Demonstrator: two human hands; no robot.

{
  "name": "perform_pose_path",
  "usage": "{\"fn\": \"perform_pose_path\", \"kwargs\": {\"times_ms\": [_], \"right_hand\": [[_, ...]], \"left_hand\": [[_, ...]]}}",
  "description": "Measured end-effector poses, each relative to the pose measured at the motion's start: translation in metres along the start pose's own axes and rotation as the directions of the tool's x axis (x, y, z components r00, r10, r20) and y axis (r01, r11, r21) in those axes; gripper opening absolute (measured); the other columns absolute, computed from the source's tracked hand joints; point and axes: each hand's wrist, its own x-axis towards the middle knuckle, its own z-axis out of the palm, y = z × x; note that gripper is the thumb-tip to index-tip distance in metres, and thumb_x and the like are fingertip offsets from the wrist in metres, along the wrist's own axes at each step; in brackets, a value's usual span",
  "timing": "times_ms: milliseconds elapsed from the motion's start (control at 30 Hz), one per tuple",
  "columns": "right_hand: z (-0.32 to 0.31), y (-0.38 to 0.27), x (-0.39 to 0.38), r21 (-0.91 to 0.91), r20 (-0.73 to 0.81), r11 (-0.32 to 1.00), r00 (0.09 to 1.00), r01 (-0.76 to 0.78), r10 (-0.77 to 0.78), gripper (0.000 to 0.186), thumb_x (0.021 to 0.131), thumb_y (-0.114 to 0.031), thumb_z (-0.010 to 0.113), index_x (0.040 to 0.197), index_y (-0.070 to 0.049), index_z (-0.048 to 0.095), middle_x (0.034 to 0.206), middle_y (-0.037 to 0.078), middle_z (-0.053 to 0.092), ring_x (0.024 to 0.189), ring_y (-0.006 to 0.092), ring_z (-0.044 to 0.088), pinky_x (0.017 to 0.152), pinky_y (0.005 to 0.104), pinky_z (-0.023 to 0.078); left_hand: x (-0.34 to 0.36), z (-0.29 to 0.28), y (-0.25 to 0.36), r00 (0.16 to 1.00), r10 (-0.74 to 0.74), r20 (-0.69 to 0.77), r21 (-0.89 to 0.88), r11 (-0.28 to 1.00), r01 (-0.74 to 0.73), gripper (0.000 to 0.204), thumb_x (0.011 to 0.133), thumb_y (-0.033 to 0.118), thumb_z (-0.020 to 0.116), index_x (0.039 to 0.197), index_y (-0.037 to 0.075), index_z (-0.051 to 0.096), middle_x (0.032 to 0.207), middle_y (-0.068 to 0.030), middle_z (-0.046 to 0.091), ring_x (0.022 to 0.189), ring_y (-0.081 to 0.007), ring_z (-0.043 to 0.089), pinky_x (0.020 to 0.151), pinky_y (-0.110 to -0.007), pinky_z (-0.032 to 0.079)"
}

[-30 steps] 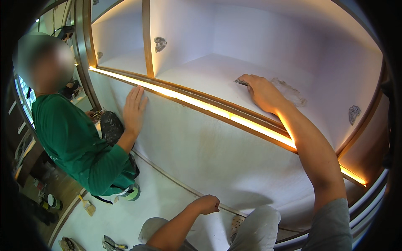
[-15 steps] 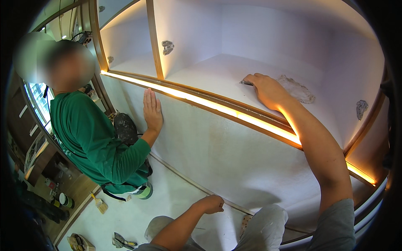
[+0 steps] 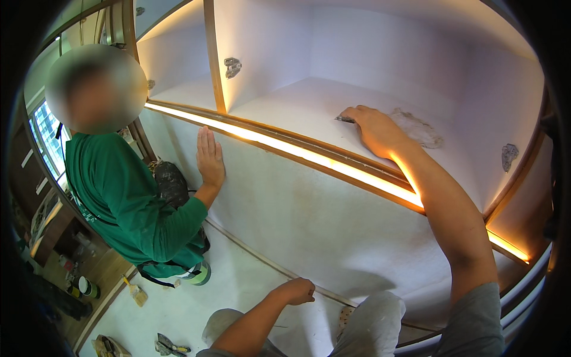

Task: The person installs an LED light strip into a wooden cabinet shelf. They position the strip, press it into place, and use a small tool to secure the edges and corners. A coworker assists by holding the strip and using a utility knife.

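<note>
My right hand (image 3: 379,132) is inside the lit cabinet, resting low over its white bottom board (image 3: 285,107). Its fingers close on a small dark, metallic-looking tool (image 3: 344,118); only one end shows, so its kind is unclear. Just right of that hand lies a pale, rough-edged patch (image 3: 419,128), perhaps a crumpled cloth or film. My left hand (image 3: 295,291) hangs closed in front of my knees, near the base of the pale front panel (image 3: 285,190). Whether anything is in it stays hidden.
At left a person in a green sleeve (image 3: 113,190) holds a hand (image 3: 211,157) flat against the panel. A glowing light strip (image 3: 285,147) runs along the cabinet edge. On the floor are a brush (image 3: 138,293), scrapers (image 3: 171,345) and a bag (image 3: 110,345).
The view has shifted slightly, and the other person's head has moved right. My right hand stays at nearly the same spot on the board; my left hand looks unchanged.
</note>
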Motion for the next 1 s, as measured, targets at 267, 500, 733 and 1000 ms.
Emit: {"fn": "perform_pose_path", "kwargs": {"times_ms": [267, 500, 733, 1000], "right_hand": [[0.002, 0.002, -0.002, 0.055, -0.018, 0.998, 1.0, -0.004, 0.005, 0.043, 0.103, 0.001, 0.045, 0.14, -0.012, 0.062, 0.129, 0.015, 0.065, 0.121, 0.0356, 0.063, 0.104, 0.0467, 0.051], [0.006, 0.007, 0.001, 0.043, -0.046, 0.999, 0.999, 0.027, -0.025, 0.041, 0.103, 0.0, 0.046, 0.139, -0.012, 0.062, 0.133, 0.015, 0.065, 0.123, 0.0368, 0.063, 0.105, 0.0471, 0.051], [0.003, 0.002, -0.001, 0.055, -0.077, 0.997, 0.995, 0.061, -0.056, 0.041, 0.104, -0.002, 0.048, 0.141, -0.012, 0.061, 0.131, 0.016, 0.066, 0.12, 0.0361, 0.064, 0.102, 0.048, 0.051], [-0.083, 0.003, -0.086, 0.278, 0.149, 0.952, 0.985, -0.131, 0.092, 0.046, 0.097, -0.023, 0.074, 0.14, -0.008, 0.065, 0.115, 0.015, 0.072, 0.108, 0.0289, 0.067, 0.092, 0.0446, 0.054]], "left_hand": [[0.003, 0.001, -0.005, 0.999, 0.0, 0.037, 0.006, 1.0, 0.0, 0.03, 0.095, 0.033, 0.076, 0.101, 0.004, 0.075, 0.102, -0.017, 0.077, 0.1, -0.0363, 0.072, 0.086, -0.048, 0.056], [0.008, 0.006, -0.009, 0.999, -0.018, 0.039, 0.011, 1.0, 0.017, 0.029, 0.096, 0.034, 0.076, 0.1, 0.005, 0.075, 0.101, -0.0159, 0.076, 0.099, -0.0358, 0.072, 0.085, -0.047, 0.056], [-0.001, -0.004, 0.003, 0.993, 0.076, -0.095, -0.049, 0.996, -0.08, 0.029, 0.099, 0.031, 0.075, 0.093, 0.002, 0.073, 0.086, -0.0133, 0.075, 0.081, -0.0275, 0.069, 0.076, -0.04, 0.054], [-0.09, -0.115, 0.077, 0.499, 0.126, -0.857, -0.206, 0.804, -0.558, 0.023, 0.095, 0.017, 0.084, 0.084, 0.0, 0.072, 0.074, -0.0031, 0.067, 0.071, -0.0113, 0.059, 0.07, -0.028, 0.05]]}}
